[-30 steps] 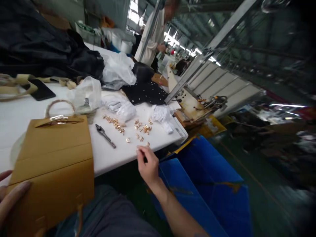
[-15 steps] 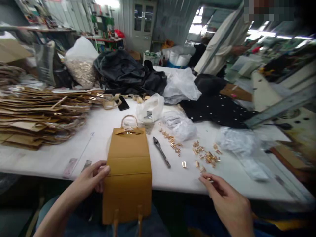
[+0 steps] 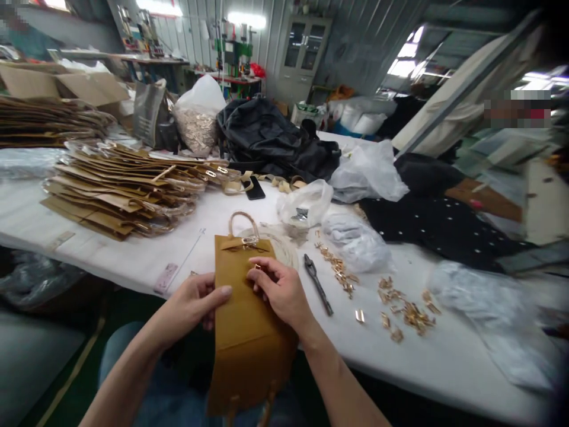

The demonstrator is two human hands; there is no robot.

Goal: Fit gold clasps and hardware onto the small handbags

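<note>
My left hand [image 3: 200, 303] is closed on the left edge of a mustard-brown leather bag panel [image 3: 246, 323], thumb on top and fingers beneath. The panel slopes from the table edge toward my lap, with a rounded handle [image 3: 243, 214] and a shiny metal clasp [image 3: 250, 241] at its far end. Just below the clasp, my right hand [image 3: 284, 292] pinches a small gold metal fitting [image 3: 256, 267] over the panel; whether the fitting touches the leather I cannot tell. More strap ends hang at the near end.
A dark metal hand tool [image 3: 317, 284] lies right of the panel, near loose gold fittings [image 3: 415, 317]. Stacked brown panels [image 3: 120, 193] lie on the left. Farther back are a phone [image 3: 254, 188], a clear plastic bag [image 3: 306, 204] and black material [image 3: 275, 136].
My right hand has moved left from the gold fittings to the panel, with a small gold piece in its fingers. The left hand still grips the panel's edge. The view has turned left.
</note>
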